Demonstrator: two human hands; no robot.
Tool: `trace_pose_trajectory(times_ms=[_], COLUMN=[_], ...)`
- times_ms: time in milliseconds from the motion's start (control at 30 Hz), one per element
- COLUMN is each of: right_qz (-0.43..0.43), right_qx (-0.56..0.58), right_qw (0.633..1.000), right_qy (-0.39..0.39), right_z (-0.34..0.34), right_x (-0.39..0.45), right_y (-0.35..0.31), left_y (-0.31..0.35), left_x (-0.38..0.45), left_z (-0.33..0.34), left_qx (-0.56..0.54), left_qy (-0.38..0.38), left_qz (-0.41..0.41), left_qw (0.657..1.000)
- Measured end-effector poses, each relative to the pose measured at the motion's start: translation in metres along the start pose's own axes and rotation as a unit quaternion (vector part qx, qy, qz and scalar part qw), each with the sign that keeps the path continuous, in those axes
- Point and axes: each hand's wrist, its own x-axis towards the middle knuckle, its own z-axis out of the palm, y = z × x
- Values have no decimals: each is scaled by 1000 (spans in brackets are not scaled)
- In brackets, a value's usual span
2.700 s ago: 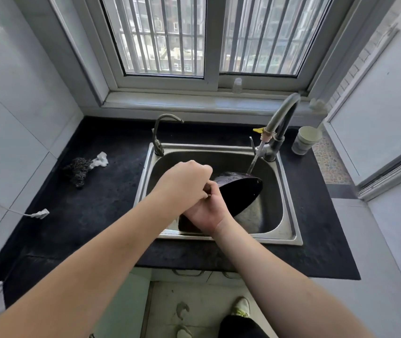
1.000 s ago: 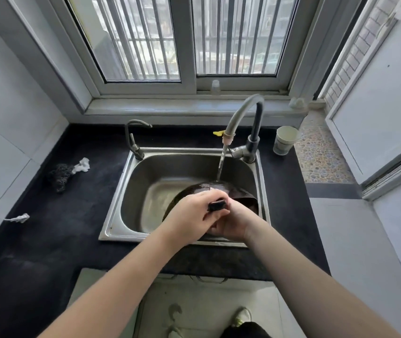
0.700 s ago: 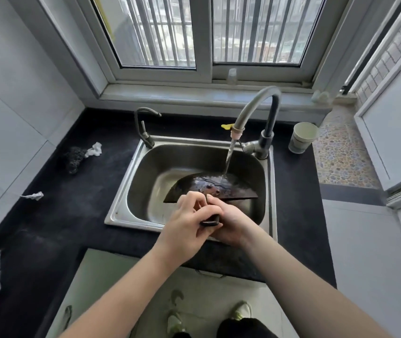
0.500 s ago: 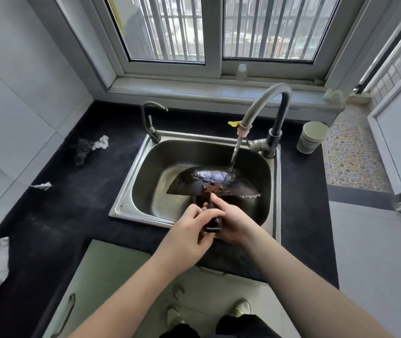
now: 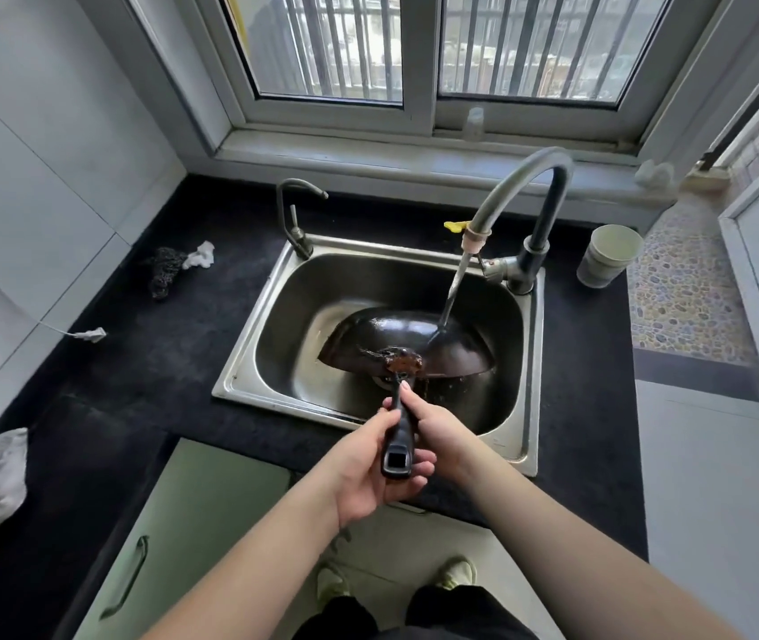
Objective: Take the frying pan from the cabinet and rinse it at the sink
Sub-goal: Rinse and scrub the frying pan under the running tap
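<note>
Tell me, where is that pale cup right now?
In the head view, the cup stands on the dark counter right of the sink, just beyond the tall faucet.

Both arms reached forward, the left hand [image 5: 370, 459] and right hand [image 5: 437, 431] wrapped together around the pan handle [image 5: 398, 448], left hand nearer the handle's end.
</note>
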Motion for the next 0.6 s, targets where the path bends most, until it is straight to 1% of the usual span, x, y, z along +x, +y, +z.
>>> trace_pose_trajectory(times_ms=[100, 233, 333, 433, 600], right_qz=[28, 52, 60, 64, 55], right_qx=[42, 111, 163, 164, 188], right_qw=[999, 992, 984, 983, 978], right_qy=[-2, -25, -42, -61, -72], right_z=[-2, -3, -4, -5, -3], right_x=[-1, -5, -7, -6, -7], right_y=[5, 11, 13, 13, 8], left_y=[-7, -17, -21, -20, -12], left_x=[6, 15, 19, 20, 25], left_z=[0, 7, 10, 8, 8], left_qx=[-66, -98, -73, -29, 22], left_qy=[2, 13, 26, 46, 62], left_qz=[-24, -24, -13, -6, -4], left_qw=[997, 995, 997, 999, 998])
